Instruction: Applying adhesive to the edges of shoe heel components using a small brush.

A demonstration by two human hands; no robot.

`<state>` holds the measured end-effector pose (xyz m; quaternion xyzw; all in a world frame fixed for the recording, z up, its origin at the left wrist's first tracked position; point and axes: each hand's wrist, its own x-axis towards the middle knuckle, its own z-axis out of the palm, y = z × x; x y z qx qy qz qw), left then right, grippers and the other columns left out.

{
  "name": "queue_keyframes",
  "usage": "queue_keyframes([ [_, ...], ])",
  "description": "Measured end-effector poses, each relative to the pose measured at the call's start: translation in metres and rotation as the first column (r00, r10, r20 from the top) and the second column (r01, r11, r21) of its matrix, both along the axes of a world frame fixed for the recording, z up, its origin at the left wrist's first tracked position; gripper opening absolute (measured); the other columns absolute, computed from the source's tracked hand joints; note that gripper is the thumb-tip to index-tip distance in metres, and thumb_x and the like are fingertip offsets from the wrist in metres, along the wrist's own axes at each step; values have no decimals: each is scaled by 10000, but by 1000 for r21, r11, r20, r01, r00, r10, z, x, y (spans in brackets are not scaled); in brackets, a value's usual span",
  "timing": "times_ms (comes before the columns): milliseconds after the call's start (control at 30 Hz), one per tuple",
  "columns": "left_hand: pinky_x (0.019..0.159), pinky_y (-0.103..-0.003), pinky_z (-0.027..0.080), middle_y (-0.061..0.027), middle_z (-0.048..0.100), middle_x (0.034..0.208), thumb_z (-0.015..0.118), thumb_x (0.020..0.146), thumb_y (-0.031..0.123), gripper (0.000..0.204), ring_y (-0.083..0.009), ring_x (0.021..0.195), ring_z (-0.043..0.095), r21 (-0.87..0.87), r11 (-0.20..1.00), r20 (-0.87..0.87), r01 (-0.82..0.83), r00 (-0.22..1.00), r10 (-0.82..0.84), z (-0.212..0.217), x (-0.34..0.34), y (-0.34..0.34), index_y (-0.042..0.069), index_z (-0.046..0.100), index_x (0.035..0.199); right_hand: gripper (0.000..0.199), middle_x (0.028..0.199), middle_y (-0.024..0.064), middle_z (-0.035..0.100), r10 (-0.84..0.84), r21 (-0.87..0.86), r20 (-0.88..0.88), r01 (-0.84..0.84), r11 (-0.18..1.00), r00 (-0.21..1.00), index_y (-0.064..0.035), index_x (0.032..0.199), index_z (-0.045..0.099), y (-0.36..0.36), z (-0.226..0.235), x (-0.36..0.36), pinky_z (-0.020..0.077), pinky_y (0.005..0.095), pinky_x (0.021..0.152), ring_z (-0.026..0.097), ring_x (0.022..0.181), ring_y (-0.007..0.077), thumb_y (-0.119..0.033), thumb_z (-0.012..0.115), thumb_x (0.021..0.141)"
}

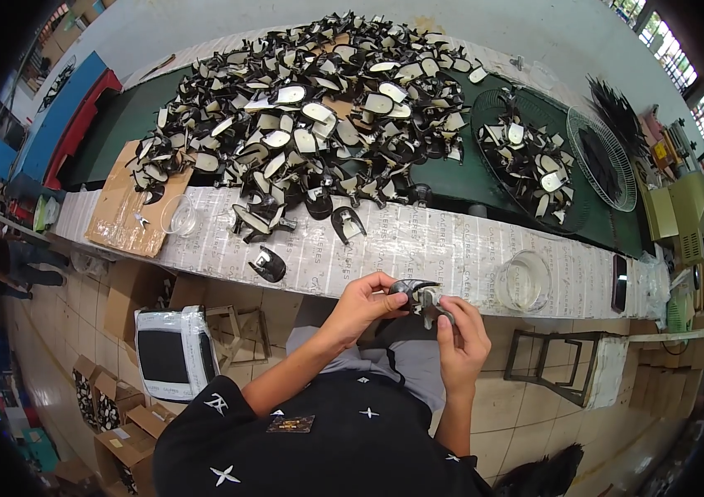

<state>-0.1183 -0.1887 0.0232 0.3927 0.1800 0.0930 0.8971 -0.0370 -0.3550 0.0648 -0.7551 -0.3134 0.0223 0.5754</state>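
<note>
In the head view, a heap (290, 137) of glossy black curved pieces with pale, rounded faces crowds the desk (443, 244), hemmed in by flat brown cardboard (124, 217) and a round clear bowl (525, 282). By the near edge, the left hand (368, 303) and right hand (463, 336) both pinch one black-and-grey piece (420, 298).

Part (428, 298) between left hand (362, 311) and right hand (463, 340), heap (302, 124) on table (418, 248) beyond, cardboard sheet (124, 211) leftward, basket (491, 109) rightward

Pale wall (526, 29), tiled floor (501, 422), barred windows (668, 48) — bright, upper right — black-topped stool (163, 358)
</note>
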Motion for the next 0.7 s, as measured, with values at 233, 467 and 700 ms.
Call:
queue_keyframes([
  [233,709,-228,549,-64,656,969,691,882,80,187,-113,820,667,59,998,-26,8,1000,-7,2,-2,-1,20,556,997,229,1057,144,646,20,-69,153,-9,998,988,5,1064,680,6,3,0,523,325,791,648,923,258,10,659,836],
  [467,703,-222,548,-69,658,970,694,877,75,191,-120,819,674,89,996,-25,-1,1000,3,4,-1,-1,21,552,993,244,1072,150,616,-53,-124,322,98,987,945,5,1091,663,7,3,2,526,340,763,639,921,274,11,649,848],
  [700,807,-286,571,-50,625,984,664,902,81,152,-114,896,631,75,997,-42,33,999,-30,-1,0,3,11,567,995,221,1057,150,635,-146,-176,286,202,963,947,21,1075,663,2,9,2,523,330,784,643,918,258,13,638,856],
])
